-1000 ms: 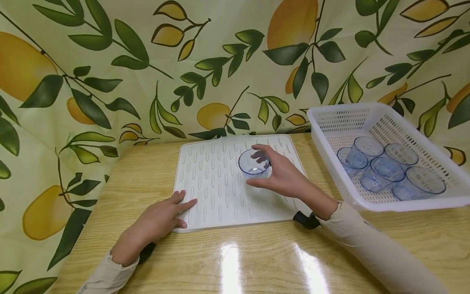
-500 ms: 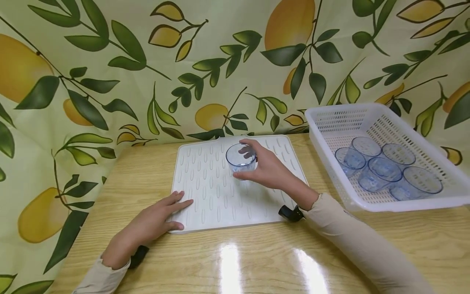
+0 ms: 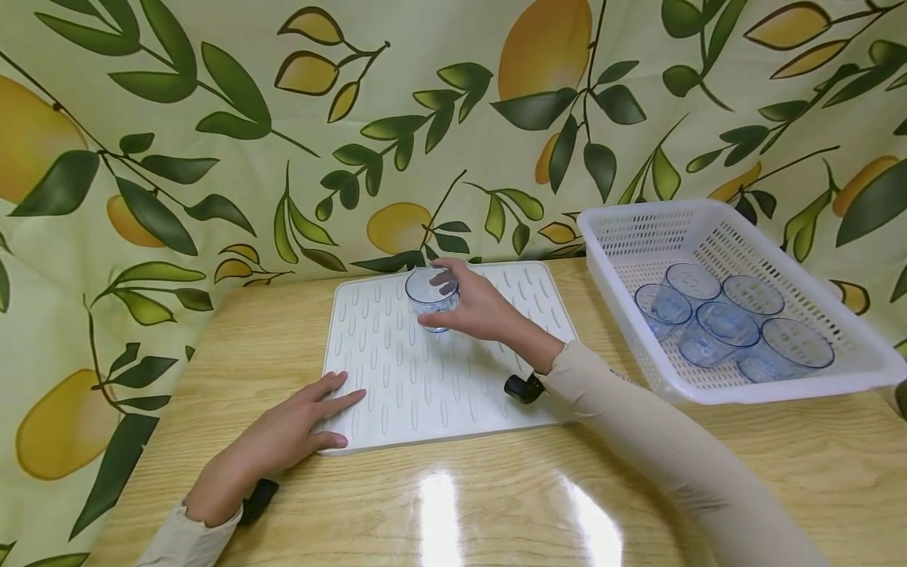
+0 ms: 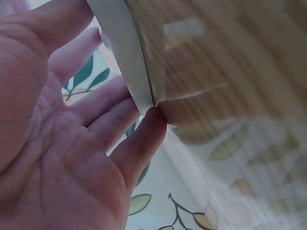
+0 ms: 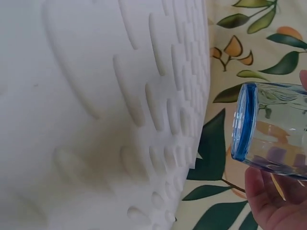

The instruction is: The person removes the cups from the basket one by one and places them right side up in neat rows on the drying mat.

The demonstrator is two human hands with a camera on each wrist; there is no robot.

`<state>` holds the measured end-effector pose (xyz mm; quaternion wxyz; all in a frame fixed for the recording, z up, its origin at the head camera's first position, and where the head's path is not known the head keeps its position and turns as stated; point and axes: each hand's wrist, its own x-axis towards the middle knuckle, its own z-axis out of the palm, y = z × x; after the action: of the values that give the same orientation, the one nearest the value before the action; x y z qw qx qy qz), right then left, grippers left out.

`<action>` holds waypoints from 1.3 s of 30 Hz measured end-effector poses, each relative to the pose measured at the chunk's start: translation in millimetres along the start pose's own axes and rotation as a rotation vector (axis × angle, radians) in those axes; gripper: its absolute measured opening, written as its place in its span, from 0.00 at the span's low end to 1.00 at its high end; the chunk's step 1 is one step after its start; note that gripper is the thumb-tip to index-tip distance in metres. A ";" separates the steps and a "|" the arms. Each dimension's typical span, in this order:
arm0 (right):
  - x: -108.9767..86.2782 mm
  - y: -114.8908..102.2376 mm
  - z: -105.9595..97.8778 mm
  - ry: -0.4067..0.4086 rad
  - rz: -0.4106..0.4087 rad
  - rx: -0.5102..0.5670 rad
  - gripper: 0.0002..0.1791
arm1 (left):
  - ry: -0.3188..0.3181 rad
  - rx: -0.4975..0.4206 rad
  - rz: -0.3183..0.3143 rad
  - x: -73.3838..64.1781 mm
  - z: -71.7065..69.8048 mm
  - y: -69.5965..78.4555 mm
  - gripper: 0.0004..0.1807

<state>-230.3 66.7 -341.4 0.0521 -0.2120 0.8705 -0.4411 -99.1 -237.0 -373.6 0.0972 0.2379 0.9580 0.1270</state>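
Note:
My right hand [image 3: 483,307] grips a clear bluish drinking glass [image 3: 427,293] by its side, thumb in front and fingers behind. The glass stands upright, mouth up, over the back left part of a white mat [image 3: 432,402] with rows of oval ridges. In the right wrist view, a gap shows between the thick blue base of the glass [image 5: 245,122] and the mat. My left hand [image 3: 290,429] rests on the mat's front left corner with its fingers spread. Its fingertips touch the mat's edge [image 4: 125,52] in the left wrist view.
To the right stands a white perforated plastic basket [image 3: 631,315] holding several similar glasses [image 3: 723,335]. The mat lies on a wooden table [image 3: 354,504]. Behind it hangs a cloth [image 3: 397,63] printed with lemons and leaves.
My right hand has carried the glass leftward and slightly back over the mat. The left hand stays at the mat's corner. The head view has shifted a little.

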 end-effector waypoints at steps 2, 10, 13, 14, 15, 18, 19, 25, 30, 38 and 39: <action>5.9 -0.4 3.7 -0.004 0.002 0.002 0.50 | -0.006 -0.006 -0.009 0.3 0.3 -0.2 0.36; 28.0 -0.7 17.1 0.017 0.022 0.032 0.51 | -0.005 -0.006 -0.014 0.2 0.5 0.0 0.36; 35.3 -0.3 23.6 0.020 0.023 0.038 0.52 | -0.002 0.000 -0.009 0.5 0.6 -0.1 0.36; 37.6 -0.1 25.7 0.021 0.019 0.030 0.52 | -0.001 0.001 -0.008 0.5 0.7 -0.2 0.36; 39.6 0.0 27.8 0.022 0.016 0.019 0.52 | -0.001 0.004 -0.005 0.5 0.7 -0.1 0.36; 44.3 0.5 33.9 0.016 0.003 -0.019 0.52 | -0.001 0.011 0.001 -0.1 0.8 -0.2 0.36; 45.6 0.9 35.8 0.014 -0.001 -0.028 0.52 | 0.000 0.011 0.003 -0.4 0.8 -0.1 0.36; 50.0 1.5 44.8 0.006 -0.008 -0.055 0.51 | 0.004 0.022 0.019 -0.1 2.0 -0.7 0.35; 53.6 -2.5 52.6 -0.022 -0.015 -0.086 0.52 | 0.004 0.034 0.038 0.5 3.3 -1.7 0.36; 57.6 -3.3 62.2 -0.038 -0.008 -0.114 0.52 | 0.005 0.027 0.040 -1.7 1.9 -0.8 0.36; 57.2 -3.0 62.3 -0.035 -0.004 -0.106 0.52 | 0.007 0.027 0.042 -1.7 1.8 -0.8 0.36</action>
<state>-263.7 -5.1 -371.2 0.0554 -0.2239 0.8912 -0.3906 -97.6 -238.1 -375.3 0.0880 0.2590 0.9547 0.1167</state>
